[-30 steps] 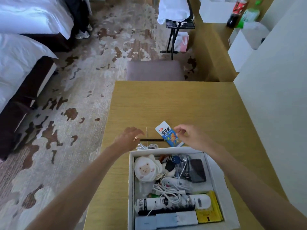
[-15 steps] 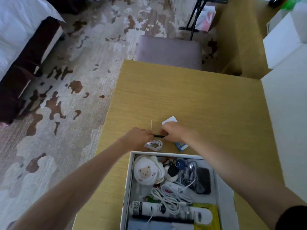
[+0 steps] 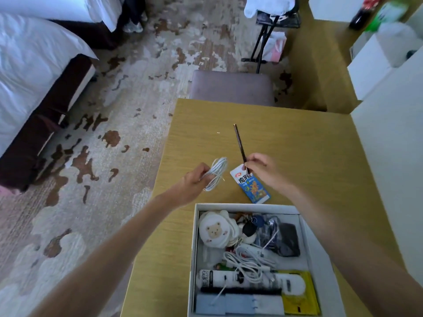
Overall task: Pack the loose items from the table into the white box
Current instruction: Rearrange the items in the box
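— Which way does the thin dark stick (image 3: 239, 143) point?

— Its long axis runs away from the person, leaning slightly left. The far tip is over the bare table (image 3: 297, 145), and I cannot tell whether it touches.

— And the grip?

— The right hand (image 3: 263, 170) pinches the stick's near end between thumb and fingertips, the other fingers curled in. It sits over the far corner of a blue snack packet (image 3: 251, 187), which lies flat and slanted, just beyond the far wall of the white box (image 3: 247, 205).

— The other hand?

— The left hand (image 3: 194, 184) has its fingers curled round a coiled white cable (image 3: 216, 172). The loops jut out toward the far right, near the table's left edge.

— The box?

— It is open at the table's near edge and already crowded with items.
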`<control>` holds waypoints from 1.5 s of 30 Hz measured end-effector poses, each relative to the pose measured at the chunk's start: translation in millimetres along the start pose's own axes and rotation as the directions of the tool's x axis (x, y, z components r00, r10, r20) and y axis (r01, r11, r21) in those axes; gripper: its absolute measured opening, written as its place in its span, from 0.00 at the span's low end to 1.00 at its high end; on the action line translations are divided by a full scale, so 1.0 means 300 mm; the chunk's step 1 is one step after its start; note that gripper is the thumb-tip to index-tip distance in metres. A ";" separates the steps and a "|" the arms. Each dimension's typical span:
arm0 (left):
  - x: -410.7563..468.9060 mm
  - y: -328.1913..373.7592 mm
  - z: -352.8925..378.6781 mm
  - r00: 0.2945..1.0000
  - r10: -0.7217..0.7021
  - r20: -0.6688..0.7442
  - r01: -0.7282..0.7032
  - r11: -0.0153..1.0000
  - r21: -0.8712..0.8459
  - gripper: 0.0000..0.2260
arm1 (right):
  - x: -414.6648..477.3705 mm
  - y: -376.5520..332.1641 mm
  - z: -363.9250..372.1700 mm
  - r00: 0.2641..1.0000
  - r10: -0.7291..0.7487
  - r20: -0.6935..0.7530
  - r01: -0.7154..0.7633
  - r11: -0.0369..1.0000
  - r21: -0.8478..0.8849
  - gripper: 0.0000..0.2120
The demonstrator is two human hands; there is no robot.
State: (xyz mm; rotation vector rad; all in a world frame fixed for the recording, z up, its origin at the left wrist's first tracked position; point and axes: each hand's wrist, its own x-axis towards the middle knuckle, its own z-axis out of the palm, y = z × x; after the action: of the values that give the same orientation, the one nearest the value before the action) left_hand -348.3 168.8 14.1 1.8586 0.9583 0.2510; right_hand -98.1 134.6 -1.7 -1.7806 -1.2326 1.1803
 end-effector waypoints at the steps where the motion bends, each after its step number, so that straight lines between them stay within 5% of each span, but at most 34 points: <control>1: -0.026 0.029 -0.004 1.000 0.024 -0.009 -0.024 1.000 -0.017 0.11 | -0.041 -0.016 -0.010 1.000 0.013 -0.027 -0.010 0.996 0.090 0.10; 6: -0.164 0.152 0.004 0.991 0.133 -0.004 -0.133 0.991 0.000 0.09 | -0.267 -0.097 -0.030 0.990 0.119 -0.070 -0.088 0.934 0.346 0.06; 10: -0.257 0.196 0.041 0.966 0.256 0.033 -0.257 0.939 0.230 0.09 | -0.445 -0.172 0.000 0.991 0.127 0.030 -0.128 0.905 0.405 0.12; 14: -0.319 0.204 0.117 0.858 0.502 0.103 -0.488 0.737 0.468 0.14 | -0.609 -0.179 0.026 0.984 0.150 0.101 -0.156 0.986 0.060 0.18; 18: -0.354 0.174 0.190 0.752 0.623 0.214 -0.590 0.493 0.640 0.14 | -0.682 -0.138 0.048 0.981 0.146 0.125 -0.143 0.989 -0.031 0.12; 21: -0.379 0.147 0.228 0.708 0.671 0.220 -0.592 0.394 0.702 0.11 | -0.687 -0.080 0.071 0.982 0.142 0.127 -0.129 0.986 -0.106 0.22; 30: -0.410 0.046 0.200 0.798 0.455 0.396 -0.553 0.289 0.781 0.16 | -0.632 0.053 0.231 0.997 0.058 0.057 -0.032 0.924 -0.381 0.20; 40: -0.352 0.097 0.271 0.882 0.187 0.433 -0.471 0.281 0.836 0.12 | -0.657 0.049 0.164 0.997 -0.012 -0.075 -0.028 0.858 -0.513 0.21; 45: -0.339 0.128 0.218 0.910 0.292 0.294 -0.411 0.544 0.731 0.13 | -0.714 0.058 0.019 0.997 -0.070 0.042 0.076 0.630 -0.773 0.15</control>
State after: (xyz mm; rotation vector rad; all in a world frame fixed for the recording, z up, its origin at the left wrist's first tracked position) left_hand -360.6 44.7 38.1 2.8619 0.5983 -0.0996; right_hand -129.0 -72.9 45.7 -2.2778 -2.0047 0.6037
